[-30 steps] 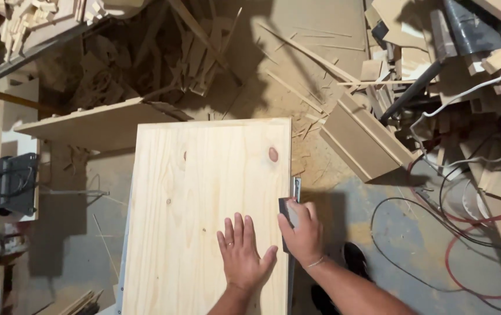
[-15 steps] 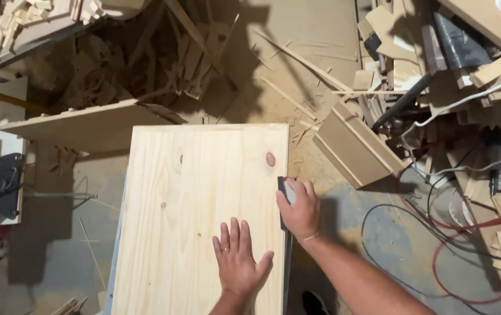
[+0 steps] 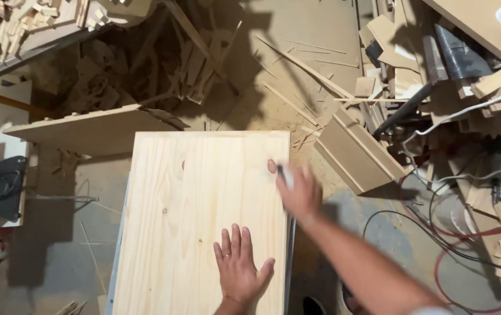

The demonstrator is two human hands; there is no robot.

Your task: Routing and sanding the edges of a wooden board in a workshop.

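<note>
Pine board (image 3: 198, 216): pale, knotty, lying flat on a raised support above a sawdust-covered floor (image 3: 58, 251), with the left hand (image 3: 237, 269) spread open and pressed palm-down near its close end. Right hand (image 3: 298, 191): blurred, closed around a small dark-tipped block (image 3: 284, 175) held against the board's right edge beside a knot; the tool's kind cannot be told. Progress, as a judgement: work along that right edge appears under way at its far part, the face looks clean and bare, and nothing shows how much of the edge is finished.
</note>
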